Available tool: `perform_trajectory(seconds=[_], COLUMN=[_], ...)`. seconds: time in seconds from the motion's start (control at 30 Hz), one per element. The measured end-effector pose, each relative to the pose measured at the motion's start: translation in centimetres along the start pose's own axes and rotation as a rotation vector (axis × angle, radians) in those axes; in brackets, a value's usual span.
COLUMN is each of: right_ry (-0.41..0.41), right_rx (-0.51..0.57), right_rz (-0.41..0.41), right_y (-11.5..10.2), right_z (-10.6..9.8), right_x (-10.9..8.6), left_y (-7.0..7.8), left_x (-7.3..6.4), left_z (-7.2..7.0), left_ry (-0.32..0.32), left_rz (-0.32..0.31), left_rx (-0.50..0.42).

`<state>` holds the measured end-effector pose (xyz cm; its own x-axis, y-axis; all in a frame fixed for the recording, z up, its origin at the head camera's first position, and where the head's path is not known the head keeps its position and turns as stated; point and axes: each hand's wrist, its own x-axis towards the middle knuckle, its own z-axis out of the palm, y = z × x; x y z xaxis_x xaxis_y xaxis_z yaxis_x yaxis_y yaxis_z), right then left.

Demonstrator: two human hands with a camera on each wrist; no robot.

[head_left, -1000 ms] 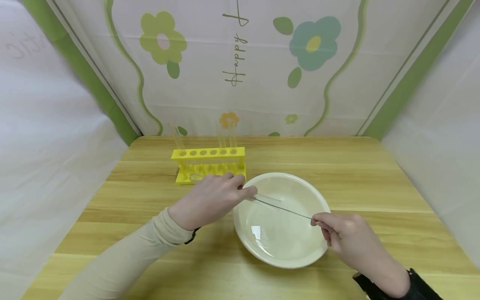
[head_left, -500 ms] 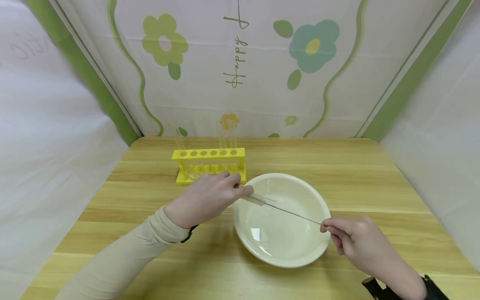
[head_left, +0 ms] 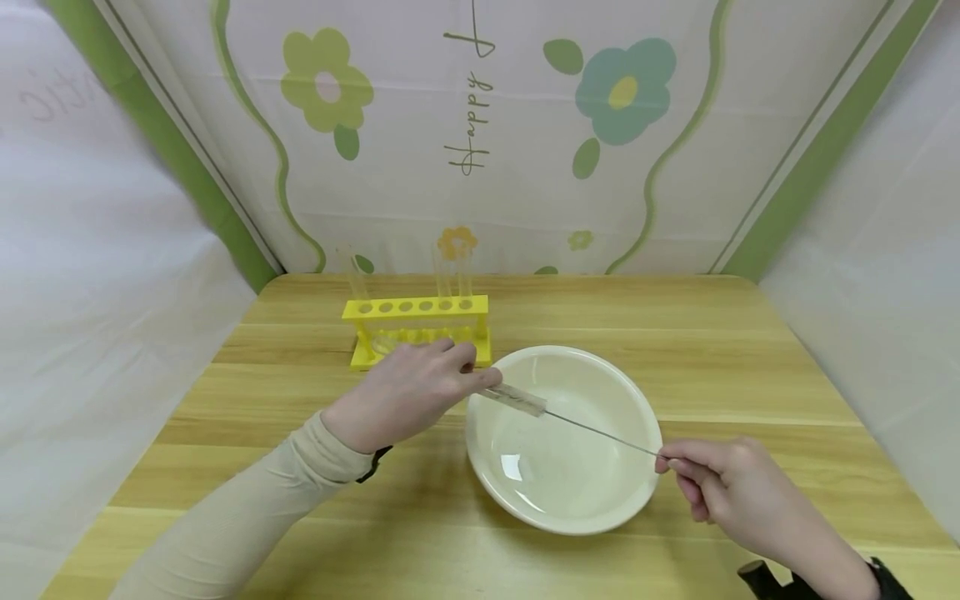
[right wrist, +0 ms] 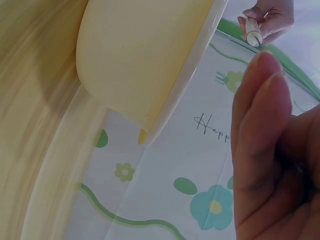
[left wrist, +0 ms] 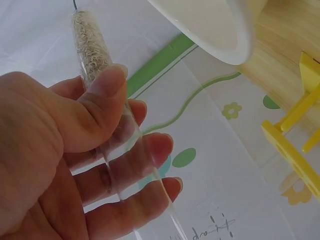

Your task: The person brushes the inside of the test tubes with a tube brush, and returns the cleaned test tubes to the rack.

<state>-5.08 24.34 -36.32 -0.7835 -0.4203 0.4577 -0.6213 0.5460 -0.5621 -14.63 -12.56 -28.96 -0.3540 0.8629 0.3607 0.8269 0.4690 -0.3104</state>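
The left hand (head_left: 416,392) has its fingers curled round a clear test tube (left wrist: 129,150), thumb laid across the glass, with the tube's mouth out over the cream bowl (head_left: 577,487); the right hand (head_left: 727,483) closes thumb and fingertips in a pinch on the thin wire (head_left: 600,431) of a brush (left wrist: 92,47), whose bristles sit inside the tube near its mouth. For a good scrub, the wire should probably run in line with the glass, moved in short, even strokes with a slight twist, the thumb firm enough to prevent slipping without straining the wall; any drips are best caught by the bowl. That stands on a wood-grain table (head_left: 750,375), a yellow rack (head_left: 416,308) with clear tubes (head_left: 358,283) towards both ends near it, and behind hangs a white cloth (head_left: 517,208) printed with flowers and lettering
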Motion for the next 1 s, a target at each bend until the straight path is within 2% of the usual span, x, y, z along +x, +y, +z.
perform_trajectory(seconds=[0.47,0.77,0.87,1.0], right_ry=[-0.052,-0.072,-0.100,-0.196], right_rx=[-0.004,0.013,0.076,0.264], right_rz=[0.054,0.054,0.065,0.109], right_y=[0.3,0.5,0.7,1.1], right_z=[-0.7,-1.0,-1.1,-1.2], right_x=[-0.6,-0.8,-0.7,-0.6], left_y=[-0.5,-0.5,-0.5,-0.3], left_x=[-0.4,-0.5,-0.5,-0.3], left_z=[-0.2,-0.4,-0.4,-0.7], left_ry=[-0.020,-0.015,-0.006,0.023], left_rz=[-0.013,-0.008,-0.002,0.011], left_rx=[0.004,0.048,0.084,0.139])
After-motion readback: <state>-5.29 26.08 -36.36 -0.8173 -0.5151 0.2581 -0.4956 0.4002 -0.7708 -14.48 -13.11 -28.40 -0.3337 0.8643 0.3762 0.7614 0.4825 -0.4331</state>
